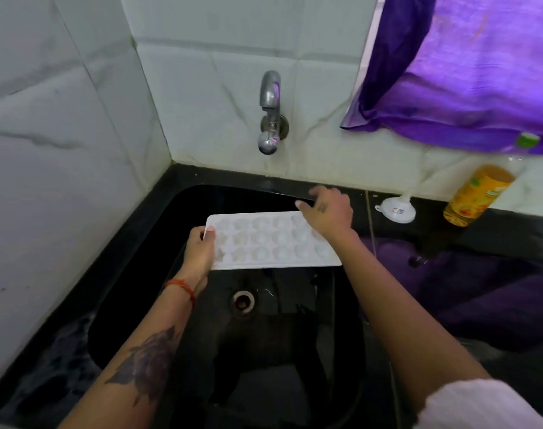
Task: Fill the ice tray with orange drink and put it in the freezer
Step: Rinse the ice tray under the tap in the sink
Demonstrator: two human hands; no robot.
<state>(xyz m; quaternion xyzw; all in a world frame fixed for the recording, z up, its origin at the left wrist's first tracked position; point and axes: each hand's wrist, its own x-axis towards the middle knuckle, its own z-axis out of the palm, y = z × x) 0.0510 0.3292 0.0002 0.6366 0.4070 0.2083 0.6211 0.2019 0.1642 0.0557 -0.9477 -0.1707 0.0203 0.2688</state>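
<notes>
Holding: the left hand grips the short left edge of the white ice tray, thumb on top, and keeps it in the air over the black sink, nearly level.
Right hand: the right hand is over the far right corner of the tray, fingers loosely bent and spread. I cannot tell if it pinches the edge or only touches it.
Tray: the hollows look pale and without drink; it is not filled yet, I judge.
Drink: the bottle of orange drink stands on the bench to the right, against the wall, well apart from the tray, with its green cap on. A small white funnel lies between bottle and sink.
Risk one: the tray is carried mostly from one end, so it can tip and drop into the sink if the right hand lets go.
Risk two: once filled, the shallow hollows will spill at any tilt on the way to the freezer, which is not in view.
Risk three: the bottle stands close to the hanging purple cloth; a quick reach may knock it over.
Surface: dark glossy stone bench, with reflections that may mean it is wet, so things may slide.
Room: a corner of white marbled tiles, a metal tap on the wall above the sink, a drain below the tray.
</notes>
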